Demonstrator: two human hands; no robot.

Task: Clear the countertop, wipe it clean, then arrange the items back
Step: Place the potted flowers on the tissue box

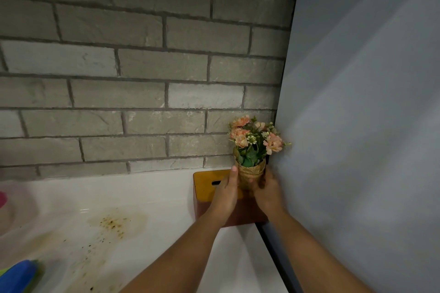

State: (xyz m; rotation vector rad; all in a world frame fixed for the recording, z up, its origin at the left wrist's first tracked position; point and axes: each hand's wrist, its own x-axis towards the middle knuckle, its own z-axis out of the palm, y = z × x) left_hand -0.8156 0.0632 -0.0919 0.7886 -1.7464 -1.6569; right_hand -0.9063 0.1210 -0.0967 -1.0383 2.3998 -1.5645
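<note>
The flower pot [251,171] is in the back right corner over the orange cutting board [207,185]. Its long axis is vertical, blooms up. 2 hands hold it: left hand [226,195] and right hand [267,191] are curled round its sides. Risk: the blooms sit just beside the grey side panel [357,126], so a tilted lift could snag them. The countertop [142,197] stain [114,221] is unwiped.

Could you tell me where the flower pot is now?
Head view, right of centre: the flower pot is held between the left hand and right hand, over the orange board.

Left hand [227,194], right hand [267,191] grip flower pot [251,173] over cutting board [206,185].
</note>
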